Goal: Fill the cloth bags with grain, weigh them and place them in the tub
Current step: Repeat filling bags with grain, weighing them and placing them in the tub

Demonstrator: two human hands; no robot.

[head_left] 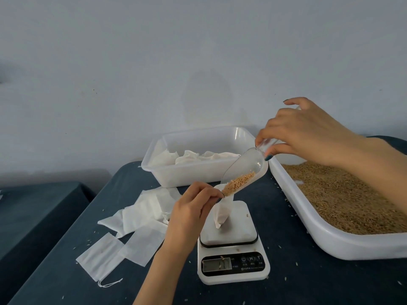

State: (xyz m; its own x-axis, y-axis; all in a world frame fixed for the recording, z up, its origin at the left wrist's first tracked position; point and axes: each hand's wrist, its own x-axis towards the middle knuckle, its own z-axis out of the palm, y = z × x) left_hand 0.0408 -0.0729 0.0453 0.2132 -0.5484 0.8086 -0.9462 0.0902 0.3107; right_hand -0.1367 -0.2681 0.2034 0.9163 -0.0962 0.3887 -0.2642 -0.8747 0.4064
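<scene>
Grain-bagging station, dark tabletop (290, 282).
White tray (330, 241), loose brown grain (343, 194); translucent tub (198, 175), filled bags (198, 158); scale (233, 267) bearing cloth bag (222, 212), mouth pinched by left hand (189, 212); right hand (308, 133) gripping tilted clear scoop (248, 166).

We cannot read the scale display (217, 265): digits blurred, button labels too small. The tray (330, 241) runs off the right edge, and its far rim sits behind the right hand (308, 133) and arm. The scoop (246, 170) handle is buried in that grip. The bag (222, 213) mouth is covered by the scoop tip and the left hand (189, 214). The tub (198, 173) wall hides part of the bags (193, 158) inside.
</scene>
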